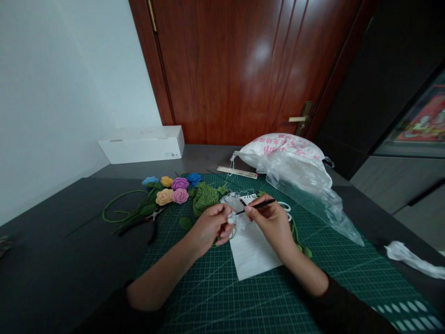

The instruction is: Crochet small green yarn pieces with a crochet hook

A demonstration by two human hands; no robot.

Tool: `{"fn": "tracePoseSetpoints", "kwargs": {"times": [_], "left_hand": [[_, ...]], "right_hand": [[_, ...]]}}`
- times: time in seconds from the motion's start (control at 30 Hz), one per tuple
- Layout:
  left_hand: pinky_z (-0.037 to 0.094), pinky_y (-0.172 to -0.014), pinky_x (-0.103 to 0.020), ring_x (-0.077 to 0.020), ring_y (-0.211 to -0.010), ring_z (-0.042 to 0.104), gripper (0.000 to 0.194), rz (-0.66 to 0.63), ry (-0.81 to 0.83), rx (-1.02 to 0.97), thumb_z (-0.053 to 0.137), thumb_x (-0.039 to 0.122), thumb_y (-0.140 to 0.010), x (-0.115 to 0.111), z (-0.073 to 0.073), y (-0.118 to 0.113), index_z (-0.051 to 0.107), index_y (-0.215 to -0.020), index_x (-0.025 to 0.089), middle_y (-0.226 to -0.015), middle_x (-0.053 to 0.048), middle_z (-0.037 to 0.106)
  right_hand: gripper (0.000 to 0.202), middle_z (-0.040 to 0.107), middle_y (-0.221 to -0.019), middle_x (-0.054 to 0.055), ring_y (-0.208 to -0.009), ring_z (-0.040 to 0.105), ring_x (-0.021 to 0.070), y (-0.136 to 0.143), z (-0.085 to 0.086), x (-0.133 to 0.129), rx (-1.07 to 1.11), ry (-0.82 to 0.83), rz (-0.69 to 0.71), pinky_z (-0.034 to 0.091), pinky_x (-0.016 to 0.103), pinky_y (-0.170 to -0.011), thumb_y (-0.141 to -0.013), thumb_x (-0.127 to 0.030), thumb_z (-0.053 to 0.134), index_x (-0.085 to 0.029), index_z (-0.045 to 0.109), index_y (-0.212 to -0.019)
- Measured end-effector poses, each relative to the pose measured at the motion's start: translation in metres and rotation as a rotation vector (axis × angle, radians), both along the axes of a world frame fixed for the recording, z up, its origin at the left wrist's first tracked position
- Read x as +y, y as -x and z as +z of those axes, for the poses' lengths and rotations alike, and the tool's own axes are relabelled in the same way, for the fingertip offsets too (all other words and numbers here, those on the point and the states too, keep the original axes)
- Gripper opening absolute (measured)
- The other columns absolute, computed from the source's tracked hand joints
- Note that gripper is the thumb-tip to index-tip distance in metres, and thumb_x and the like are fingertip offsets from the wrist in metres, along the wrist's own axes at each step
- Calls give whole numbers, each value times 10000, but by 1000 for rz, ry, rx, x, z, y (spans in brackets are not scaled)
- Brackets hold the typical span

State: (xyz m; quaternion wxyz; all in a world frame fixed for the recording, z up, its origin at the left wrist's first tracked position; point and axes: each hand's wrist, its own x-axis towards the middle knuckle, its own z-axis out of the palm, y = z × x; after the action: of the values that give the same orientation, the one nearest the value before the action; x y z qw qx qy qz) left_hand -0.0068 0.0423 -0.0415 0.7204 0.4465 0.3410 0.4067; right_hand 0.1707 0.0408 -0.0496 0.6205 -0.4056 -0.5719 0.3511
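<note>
My left hand [216, 226] is closed, its fingertips pinching a small white fluffy piece [232, 218] that looks like yarn work or stuffing. Held like a pen in my right hand [269, 220] is a slim black tool [262, 203], its thin tip pointing at the white piece. I cannot make out whether it is a hook or tweezers. Beneath both hands lies a white sheet of paper [248, 255] on a green cutting mat [208, 297]. A ball of green yarn [205, 198] sits just beyond my left hand, and white-handled scissors [285, 207] show partly behind my right.
Several crocheted flowers [180, 183] with green stems lie left, beside dark-handled pliers [153, 221]. A white box [142, 146] stands against the wall. At the back are a ruler [237, 172] and a bulging plastic bag [288, 153]. Crumpled white plastic [413, 260] lies right.
</note>
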Motion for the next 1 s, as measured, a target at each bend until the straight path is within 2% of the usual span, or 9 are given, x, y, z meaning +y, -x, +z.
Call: {"fn": "tracePoseSetpoints", "kwargs": {"times": [0.27,0.37,0.43,0.53,0.67,0.87,1.0], "left_hand": [[205,-320,-142,-56,-353,270,255,-79,2,41,649,363,-883,0,-8,-2,438,-820,233,-492,84,449],[224,-319,-145,-62,-360,287,262,-101,-8,66,596,434,-918,0,-8,-3,443,-840,235,-509,80,456],[237,-323,-144,-64,-371,301,251,-111,-18,91,589,440,-924,0,-7,-3,469,-860,229,-517,83,445],[240,-328,-136,-59,-373,302,176,-121,-35,135,648,310,-869,-1,-5,-3,497,-866,219,-508,99,413],[235,-327,-131,-52,-370,299,118,-107,-50,173,619,206,-811,-1,-4,-3,505,-841,213,-515,101,407],[222,-340,-130,-48,-380,288,80,-47,-56,177,582,225,-818,0,-5,-3,525,-871,205,-544,99,405],[223,-338,-134,-55,-381,293,107,-48,-32,159,582,221,-806,3,-9,-3,530,-897,203,-548,96,413]], "right_hand": [[113,679,-731,15,-663,650,176,8,-6,-6,-125,-84,-3,520,293,-628,-819,-286,765,-231,678,-773],[89,689,-736,15,-680,658,180,7,-7,-6,-169,-109,-9,519,295,-652,-837,-252,749,-233,680,-783],[93,684,-731,11,-671,653,177,6,-6,-6,-191,-124,-13,516,292,-649,-842,-244,745,-232,676,-782],[93,683,-738,11,-672,655,179,6,-6,-5,-219,-143,-15,514,293,-646,-849,-241,740,-229,670,-790],[92,685,-743,12,-680,654,180,7,-4,-8,-256,-173,-13,508,296,-646,-846,-227,739,-227,671,-784],[71,674,-774,18,-723,638,189,-1,7,-10,-258,-199,-77,499,314,-677,-866,-246,715,-236,661,-822],[81,664,-792,25,-737,643,192,-3,4,-8,-218,-168,-102,512,310,-668,-892,-286,683,-240,632,-849]]}}
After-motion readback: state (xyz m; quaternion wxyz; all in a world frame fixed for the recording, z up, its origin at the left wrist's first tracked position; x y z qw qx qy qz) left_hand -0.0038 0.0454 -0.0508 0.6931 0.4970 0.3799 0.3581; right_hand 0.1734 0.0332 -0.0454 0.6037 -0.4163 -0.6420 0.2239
